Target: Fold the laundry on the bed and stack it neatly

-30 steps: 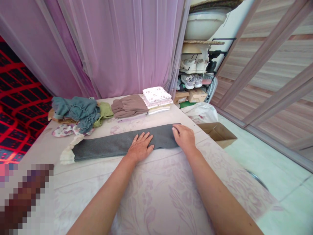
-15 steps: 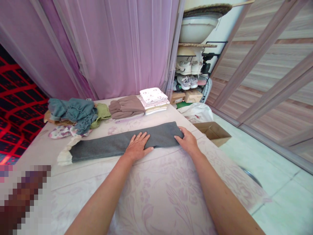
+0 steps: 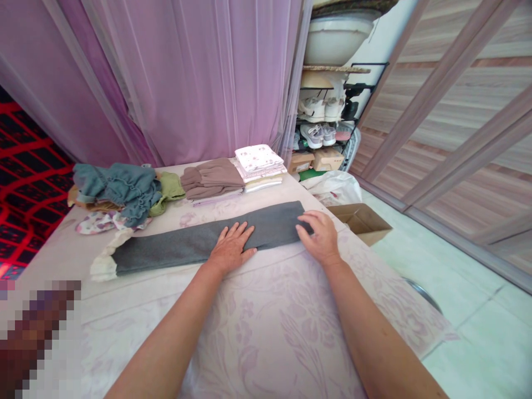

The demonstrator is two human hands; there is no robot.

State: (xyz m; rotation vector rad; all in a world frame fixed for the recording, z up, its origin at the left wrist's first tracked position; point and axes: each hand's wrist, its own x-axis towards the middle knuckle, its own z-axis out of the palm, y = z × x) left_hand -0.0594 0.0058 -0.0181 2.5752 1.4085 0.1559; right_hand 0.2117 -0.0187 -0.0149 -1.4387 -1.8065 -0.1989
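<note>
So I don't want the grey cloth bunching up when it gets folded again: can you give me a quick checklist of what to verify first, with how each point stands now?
1. Grey cloth lies flat in a long strip on the table: ok.
2. Left hand pressed flat on the cloth's middle: ok.
3. Right hand at the cloth's right end: ok; whether its fingers pinch the edge: cannot tell.
4. Cream trim at the left end smoothed out: not ok, it looks bunched.
5. Folded piles behind lie apart from the cloth: ok.
6. Loose teal garment apart from the strip: ok.
</note>
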